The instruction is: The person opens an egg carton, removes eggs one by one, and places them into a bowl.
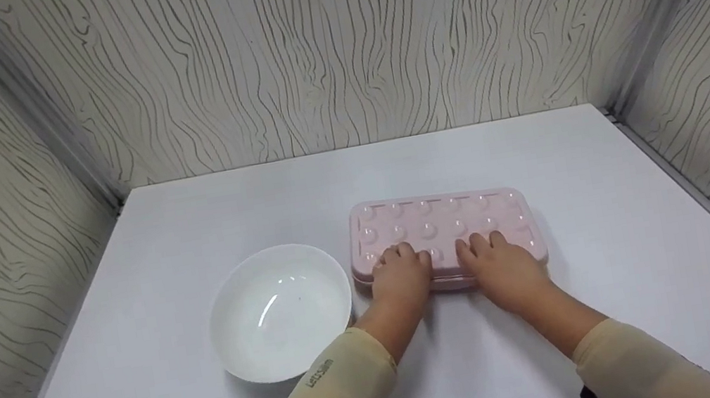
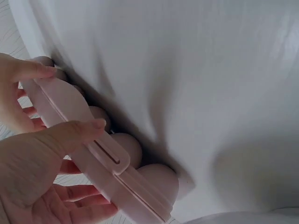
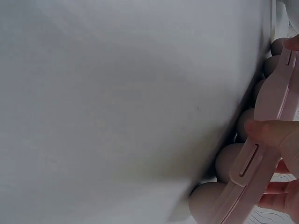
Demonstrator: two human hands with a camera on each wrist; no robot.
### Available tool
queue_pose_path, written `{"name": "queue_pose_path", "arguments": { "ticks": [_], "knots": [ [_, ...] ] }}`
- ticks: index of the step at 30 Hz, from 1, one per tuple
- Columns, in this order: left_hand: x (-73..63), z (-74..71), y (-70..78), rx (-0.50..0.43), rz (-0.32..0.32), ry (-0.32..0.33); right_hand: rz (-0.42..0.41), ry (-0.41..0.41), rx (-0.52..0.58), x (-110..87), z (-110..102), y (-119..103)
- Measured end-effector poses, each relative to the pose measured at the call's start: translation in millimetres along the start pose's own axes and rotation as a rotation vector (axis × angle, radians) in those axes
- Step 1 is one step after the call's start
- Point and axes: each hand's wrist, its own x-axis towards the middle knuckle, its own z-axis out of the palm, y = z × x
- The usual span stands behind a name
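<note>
A closed pink plastic egg box (image 1: 441,215) with a bumpy lid lies on the white table. Over its front edge, left of the middle, the left hand (image 1: 402,280) holds it, fingers bent on the lid. The right hand (image 1: 508,274) grips the same edge further right. In the left wrist view, the left thumb (image 2: 77,134) lies on a slotted front latch (image 2: 111,154). The right wrist view shows the right thumb (image 3: 271,132) at the other latch (image 3: 247,163). Rounded egg cups (image 3: 229,161) bulge below the rim. The box's inside is hidden.
A white bowl (image 1: 271,344) stands left of the egg box, close to the left forearm. The white table (image 1: 242,203) is bounded by wood-grain patterned panels (image 1: 332,53) at the back and both sides.
</note>
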Motion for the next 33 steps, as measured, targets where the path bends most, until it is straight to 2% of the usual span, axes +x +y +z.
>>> {"name": "queue_pose_path", "arguments": {
  "ticks": [13,18,22,26,33],
  "knots": [
    [6.3,12.9,12.7,0.191,-0.010,0.042,-0.060,0.071,-0.160,1.1,10.3,-1.6],
    [10.8,16.7,14.9,0.263,-0.013,0.105,-0.090,0.095,-0.190,2.2,10.3,-2.7],
    [12.7,18.8,14.9,0.295,-0.009,0.131,-0.108,0.124,-0.217,2.8,10.8,-4.0],
    [13.5,21.1,15.6,0.313,-0.001,0.146,-0.104,0.122,-0.222,2.1,13.3,-4.8],
    [15.6,29.4,19.6,0.388,-0.003,0.233,-0.107,0.148,-0.229,2.2,17.1,-5.3]
  ]
}}
